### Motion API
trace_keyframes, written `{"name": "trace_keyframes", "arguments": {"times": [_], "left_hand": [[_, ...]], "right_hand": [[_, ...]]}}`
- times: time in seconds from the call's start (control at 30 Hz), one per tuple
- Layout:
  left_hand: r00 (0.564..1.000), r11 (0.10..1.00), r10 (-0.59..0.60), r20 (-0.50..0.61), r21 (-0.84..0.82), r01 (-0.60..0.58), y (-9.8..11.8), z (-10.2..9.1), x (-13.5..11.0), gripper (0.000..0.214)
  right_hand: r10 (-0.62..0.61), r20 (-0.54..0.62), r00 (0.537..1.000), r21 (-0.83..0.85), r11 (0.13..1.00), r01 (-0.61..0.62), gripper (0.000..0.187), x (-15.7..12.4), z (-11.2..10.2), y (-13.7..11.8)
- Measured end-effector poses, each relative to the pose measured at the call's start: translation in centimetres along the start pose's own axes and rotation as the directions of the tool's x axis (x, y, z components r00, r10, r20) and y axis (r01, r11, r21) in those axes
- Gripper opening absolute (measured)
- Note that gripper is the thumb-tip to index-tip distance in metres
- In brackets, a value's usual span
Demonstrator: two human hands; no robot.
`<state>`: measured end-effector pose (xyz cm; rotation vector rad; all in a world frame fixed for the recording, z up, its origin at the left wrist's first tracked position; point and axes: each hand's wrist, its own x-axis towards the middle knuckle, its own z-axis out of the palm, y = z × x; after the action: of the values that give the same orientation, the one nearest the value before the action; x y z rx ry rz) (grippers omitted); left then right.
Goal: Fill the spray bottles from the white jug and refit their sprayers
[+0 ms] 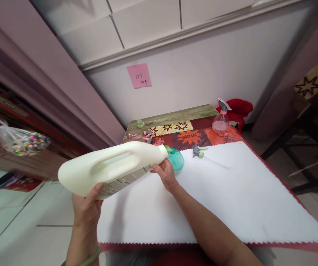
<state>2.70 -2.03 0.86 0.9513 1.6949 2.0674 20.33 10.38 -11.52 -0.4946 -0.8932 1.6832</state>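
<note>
A large white plastic jug (111,168) with a moulded handle is tipped on its side above the table's left edge. My left hand (88,208) grips its base from below. The jug's open neck points at the mouth of a small teal spray bottle (176,159) standing on the white cloth (231,199). My right hand (166,174) is closed around the near side of the teal bottle, just under the jug's neck. A loose grey and green spray head (199,151) with its thin dip tube lies on the cloth just to the right.
A pink spray bottle (221,120) stands at the table's far right corner, by a red soft object (238,109). More spray heads (148,135) lie at the far left edge. A bag of coloured beads (23,142) hangs at left. A pink note (139,75) is on the wall.
</note>
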Motion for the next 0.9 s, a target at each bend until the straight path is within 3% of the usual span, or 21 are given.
{"name": "trace_keyframes", "arguments": {"times": [0.9], "left_hand": [[1.0, 1.0, 0.001, 0.01, 0.023, -0.002, 0.06, 0.04, 0.01, 0.062]], "right_hand": [[0.013, -0.014, 1.0, 0.013, 1.0, -0.013, 0.063, -0.05, 0.1, -0.33]]}}
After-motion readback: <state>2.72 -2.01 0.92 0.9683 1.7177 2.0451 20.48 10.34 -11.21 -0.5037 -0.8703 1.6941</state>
